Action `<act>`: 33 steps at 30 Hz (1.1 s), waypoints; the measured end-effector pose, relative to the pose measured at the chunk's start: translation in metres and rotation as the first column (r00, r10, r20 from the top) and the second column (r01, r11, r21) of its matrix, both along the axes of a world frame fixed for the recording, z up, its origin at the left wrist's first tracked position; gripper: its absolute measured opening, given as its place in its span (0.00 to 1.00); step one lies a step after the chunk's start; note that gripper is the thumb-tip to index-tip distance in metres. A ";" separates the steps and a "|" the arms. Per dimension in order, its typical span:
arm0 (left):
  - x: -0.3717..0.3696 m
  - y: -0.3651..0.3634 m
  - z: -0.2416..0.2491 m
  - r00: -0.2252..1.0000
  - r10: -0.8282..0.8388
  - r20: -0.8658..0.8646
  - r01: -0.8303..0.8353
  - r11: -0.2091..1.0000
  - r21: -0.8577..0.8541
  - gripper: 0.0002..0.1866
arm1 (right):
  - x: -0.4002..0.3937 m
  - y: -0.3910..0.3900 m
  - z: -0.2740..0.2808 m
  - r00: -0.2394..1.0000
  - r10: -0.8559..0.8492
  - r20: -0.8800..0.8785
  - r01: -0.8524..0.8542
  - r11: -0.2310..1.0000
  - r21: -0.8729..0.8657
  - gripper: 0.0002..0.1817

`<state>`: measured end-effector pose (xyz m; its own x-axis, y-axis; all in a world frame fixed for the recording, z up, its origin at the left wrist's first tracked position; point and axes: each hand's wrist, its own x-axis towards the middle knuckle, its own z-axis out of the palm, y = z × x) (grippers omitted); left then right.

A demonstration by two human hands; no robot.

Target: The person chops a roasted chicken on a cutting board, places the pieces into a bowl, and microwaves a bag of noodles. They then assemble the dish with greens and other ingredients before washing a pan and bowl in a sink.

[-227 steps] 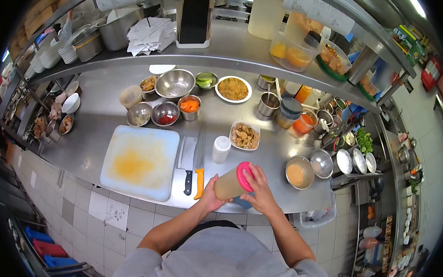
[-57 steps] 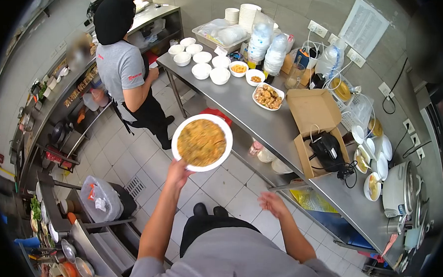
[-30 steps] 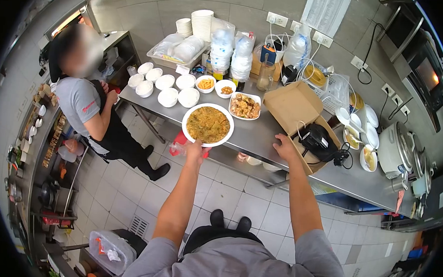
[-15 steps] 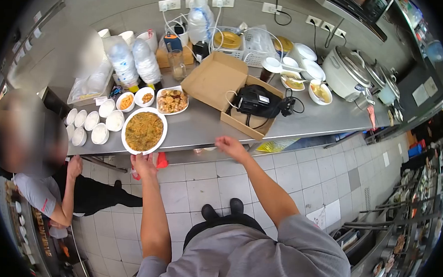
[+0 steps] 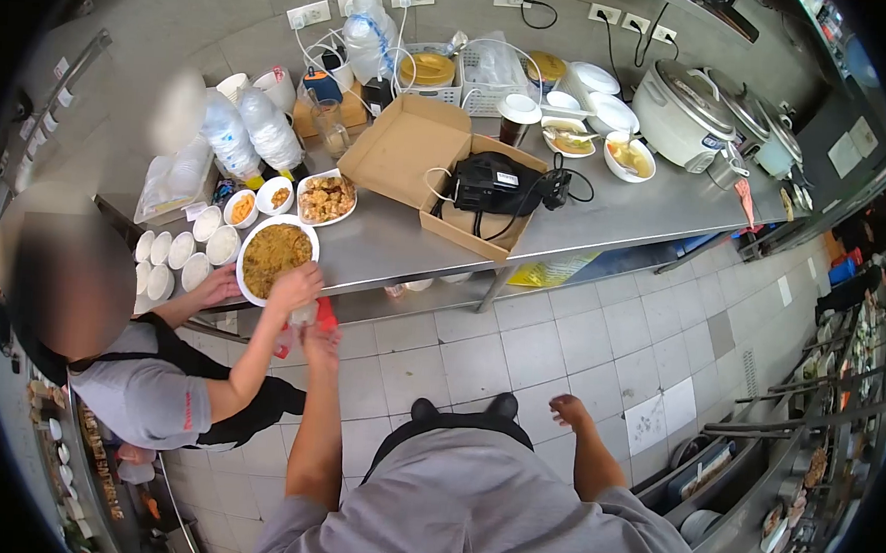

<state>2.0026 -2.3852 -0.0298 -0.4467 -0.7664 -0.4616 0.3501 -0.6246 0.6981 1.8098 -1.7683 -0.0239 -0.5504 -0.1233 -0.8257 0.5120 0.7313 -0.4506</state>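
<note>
My left hand (image 5: 320, 342) is below the counter's front edge, just under the plate of yellow-brown food (image 5: 276, 258). Its fingers are stretched out and apart, with nothing visible in them. A co-worker's hands hold that white plate: one hand (image 5: 220, 285) at its left rim, the other (image 5: 297, 285) at its lower right. Behind my left fingers shows a red item (image 5: 326, 313), partly hidden. My right hand (image 5: 569, 411) hangs over the tiled floor, away from the counter, with loosely bent fingers and nothing seen in it.
On the steel counter (image 5: 384, 256) stand several small white cups (image 5: 181, 250), a dish of fried pieces (image 5: 327, 199), an open cardboard box (image 5: 475, 240) with a black device (image 5: 498, 187), two soup bowls and rice cookers (image 5: 684, 114). The co-worker (image 5: 157, 372) stands close at my left.
My left hand has come down off the plate's rim. My right hand has swung down and right, away from the counter. The co-worker has leaned in and put both hands on the plate.
</note>
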 end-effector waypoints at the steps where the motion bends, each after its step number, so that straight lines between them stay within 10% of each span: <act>1: 0.001 0.013 -0.010 0.997 -0.056 0.060 0.053 0.998 0.044 0.27 | 0.002 0.010 0.001 1.000 -0.001 -0.004 0.001 0.998 0.066 0.17; 8: -0.011 0.124 -0.038 0.607 -0.614 0.504 0.622 0.762 0.180 0.25 | -0.006 0.034 0.007 0.997 -0.075 0.027 0.077 0.991 -0.106 0.15; 15: -0.064 0.225 -0.004 0.181 -0.730 0.660 0.918 0.365 0.153 0.27 | -0.045 0.075 0.014 0.998 -0.055 0.017 0.057 0.980 -0.193 0.16; 29: -0.097 0.299 0.005 0.126 -0.692 0.711 0.919 0.352 0.179 0.26 | -0.091 0.237 -0.015 0.952 -0.301 0.048 0.304 0.948 -0.097 0.13; 33: -0.114 0.307 -0.001 0.080 -0.698 0.711 0.930 0.309 0.199 0.26 | -0.104 0.284 -0.081 0.852 0.001 -0.523 0.089 0.985 0.146 0.14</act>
